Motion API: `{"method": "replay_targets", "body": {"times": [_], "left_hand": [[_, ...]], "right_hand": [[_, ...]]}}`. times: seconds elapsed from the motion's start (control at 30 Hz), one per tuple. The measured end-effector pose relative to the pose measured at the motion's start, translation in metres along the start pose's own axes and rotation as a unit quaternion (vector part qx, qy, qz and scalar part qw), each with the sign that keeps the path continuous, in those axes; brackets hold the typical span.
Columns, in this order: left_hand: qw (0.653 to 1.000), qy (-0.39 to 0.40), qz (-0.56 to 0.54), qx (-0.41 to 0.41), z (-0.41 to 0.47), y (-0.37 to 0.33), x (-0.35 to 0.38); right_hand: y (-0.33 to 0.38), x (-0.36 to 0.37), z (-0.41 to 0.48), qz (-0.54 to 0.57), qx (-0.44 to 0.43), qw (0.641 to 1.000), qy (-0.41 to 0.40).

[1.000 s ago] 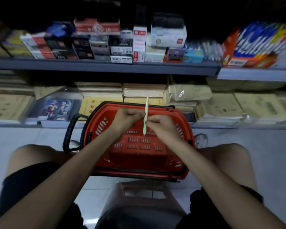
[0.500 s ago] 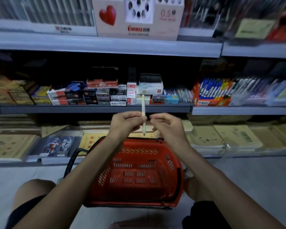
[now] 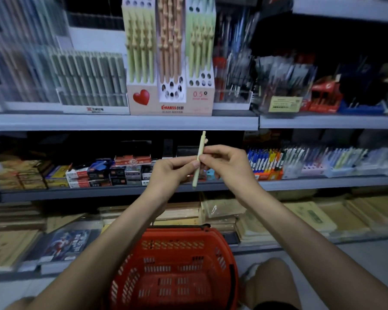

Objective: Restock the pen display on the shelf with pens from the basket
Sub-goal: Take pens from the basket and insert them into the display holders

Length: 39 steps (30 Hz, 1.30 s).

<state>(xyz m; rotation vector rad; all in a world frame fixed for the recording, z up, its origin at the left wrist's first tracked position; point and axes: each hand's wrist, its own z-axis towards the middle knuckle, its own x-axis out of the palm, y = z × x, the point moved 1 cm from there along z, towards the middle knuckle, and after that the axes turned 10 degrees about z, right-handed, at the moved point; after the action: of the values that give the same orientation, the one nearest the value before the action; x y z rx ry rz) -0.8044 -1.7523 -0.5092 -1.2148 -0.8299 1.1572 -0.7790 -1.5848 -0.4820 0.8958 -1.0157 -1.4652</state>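
Raised from above the basket point(image 3: 173, 241), left hand point(image 3: 168, 175) and right hand point(image 3: 230, 168) now sit below the shelf point(image 3: 121, 121) bearing the pen display point(image 3: 169, 106), fingers point(image 3: 188, 164) of both pinching the pale pen point(image 3: 201, 145) upright between them.

I see a stationery shop: grey metal shelves point(image 3: 121, 122) crowded with pens point(image 3: 90, 79), a pale cardboard pen display point(image 3: 199, 101), a red plastic shopping basket point(image 3: 173, 245).
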Motion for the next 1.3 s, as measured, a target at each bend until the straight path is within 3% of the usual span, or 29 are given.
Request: {"method": "replay_targets", "body": {"times": [0.2,0.5,1.07,1.3], "left_hand": [[0.996,-0.003,0.046,0.072,0.013,-0.032,0.011],[0.975,-0.089,0.157,0.133,0.070,-0.078,0.010],[0.959,-0.160,0.182,0.147,0.174,-0.141,0.002],[0.949,-0.198,0.210,0.130,0.206,-0.165,-0.005]], "right_hand": [[0.032,-0.012,0.015,-0.023,-0.023,0.999,-0.024],[0.063,-0.014,0.062,0.013,-0.033,0.997,-0.072],[0.113,-0.013,0.182,0.010,-0.085,0.991,-0.099],[0.128,-0.005,0.222,-0.039,-0.120,0.986,-0.114]]}}
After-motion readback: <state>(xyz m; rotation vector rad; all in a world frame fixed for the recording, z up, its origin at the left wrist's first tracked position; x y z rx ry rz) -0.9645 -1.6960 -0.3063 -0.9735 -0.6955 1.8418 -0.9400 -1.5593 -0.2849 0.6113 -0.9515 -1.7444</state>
